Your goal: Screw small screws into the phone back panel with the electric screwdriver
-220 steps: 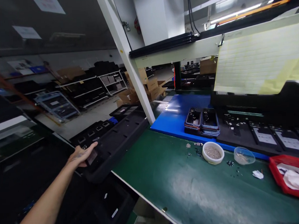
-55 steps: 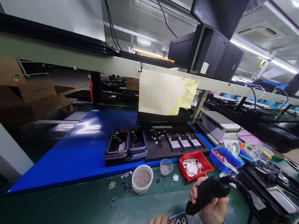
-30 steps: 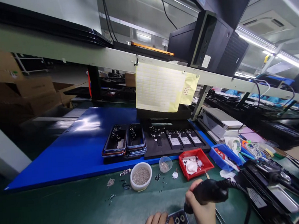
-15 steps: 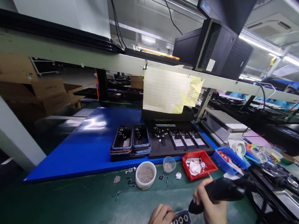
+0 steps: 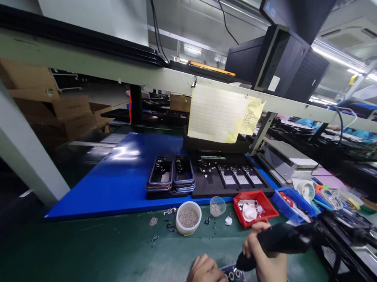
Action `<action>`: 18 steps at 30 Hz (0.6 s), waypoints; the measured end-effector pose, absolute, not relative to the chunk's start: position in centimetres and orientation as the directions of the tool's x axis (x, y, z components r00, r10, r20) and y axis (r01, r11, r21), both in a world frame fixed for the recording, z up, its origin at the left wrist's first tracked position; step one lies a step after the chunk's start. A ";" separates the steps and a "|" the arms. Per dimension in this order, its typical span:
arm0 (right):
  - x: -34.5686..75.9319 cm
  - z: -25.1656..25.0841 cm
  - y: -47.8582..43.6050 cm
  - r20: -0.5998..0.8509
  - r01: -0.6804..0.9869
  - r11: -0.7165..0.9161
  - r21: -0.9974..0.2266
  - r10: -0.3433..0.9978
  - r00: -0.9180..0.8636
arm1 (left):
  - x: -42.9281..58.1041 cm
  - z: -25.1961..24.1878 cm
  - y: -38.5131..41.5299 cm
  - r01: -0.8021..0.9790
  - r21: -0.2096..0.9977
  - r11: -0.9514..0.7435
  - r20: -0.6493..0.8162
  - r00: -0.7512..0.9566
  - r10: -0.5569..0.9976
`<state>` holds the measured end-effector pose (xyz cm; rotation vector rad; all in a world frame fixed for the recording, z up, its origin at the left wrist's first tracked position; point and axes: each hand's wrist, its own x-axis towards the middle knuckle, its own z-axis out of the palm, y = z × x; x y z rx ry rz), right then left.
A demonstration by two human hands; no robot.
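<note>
Black and heavy-looking, the electric screwdriver (image 5: 276, 242) is clamped in the right hand (image 5: 267, 261), fingers wrapped fully around its body, the tip pointing down and to the left toward the phone part (image 5: 229, 279) at the bottom edge of the view. The left hand (image 5: 204, 275) lies on top of this part, fingers bent and pressing on its left side; most of the part is cut off by the frame, only the camera rings show.

I judge that the step is driving a screw. To do it well, the tip should stand straight on the screw before the trigger is pressed, and the left hand should keep the part flat on the green mat (image 5: 87, 264) so it cannot turn.

Beyond the hands stand a white bowl (image 5: 188, 218) of screws, a small clear cup (image 5: 217, 206) and a red tray (image 5: 255, 202).
</note>
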<state>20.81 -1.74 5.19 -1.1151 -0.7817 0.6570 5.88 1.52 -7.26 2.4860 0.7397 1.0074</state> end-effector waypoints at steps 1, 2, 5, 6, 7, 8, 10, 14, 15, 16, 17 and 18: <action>21.1 5.0 -1.6 0.206 -0.034 0.278 -0.960 0.783 0.588 | 5.9 -7.3 1.5 0.336 0.500 -0.798 0.535 0.605 0.590; 21.3 4.7 -1.5 0.197 -0.010 0.253 -0.967 0.777 0.599 | 6.0 -7.4 1.5 0.337 0.500 -0.798 0.537 0.603 0.591; 21.6 3.9 -1.3 0.184 0.001 0.232 -0.973 0.770 0.611 | 6.1 -7.5 1.5 0.342 0.504 -0.793 0.533 0.600 0.597; 21.6 3.6 -1.2 0.183 0.002 0.230 -0.973 0.768 0.614 | 6.1 -7.4 1.6 0.345 0.508 -0.789 0.527 0.601 0.601; 21.6 3.4 -1.1 0.180 0.000 0.228 -0.974 0.767 0.617 | 6.1 -7.4 1.6 0.347 0.510 -0.787 0.519 0.605 0.603; 21.6 3.2 -1.1 0.175 -0.003 0.225 -0.974 0.767 0.617 | 6.1 -7.4 1.7 0.346 0.510 -0.787 0.512 0.613 0.602; 21.6 2.9 -0.9 0.167 -0.012 0.221 -0.975 0.769 0.617 | 6.0 -7.3 1.9 0.333 0.507 -0.795 0.500 0.637 0.587; 21.6 2.8 -0.8 0.169 -0.023 0.234 -0.972 0.762 0.625 | 5.6 -7.3 2.5 0.313 0.514 -0.799 0.485 0.663 0.571; 21.5 2.8 -0.7 0.171 -0.023 0.237 -0.971 0.761 0.626 | 5.5 -7.3 2.6 0.309 0.519 -0.797 0.482 0.665 0.571; 21.5 2.8 -0.8 0.173 -0.020 0.237 -0.971 0.760 0.626 | 5.5 -7.3 2.6 0.306 0.524 -0.795 0.480 0.665 0.572; 21.4 2.7 -0.8 0.173 -0.016 0.234 -0.972 0.761 0.625 | 5.5 -7.2 2.6 0.303 0.529 -0.793 0.478 0.665 0.573; 21.4 2.6 -0.8 0.174 -0.009 0.230 -0.973 0.763 0.622 | 5.5 -7.1 2.5 0.306 0.537 -0.786 0.474 0.661 0.582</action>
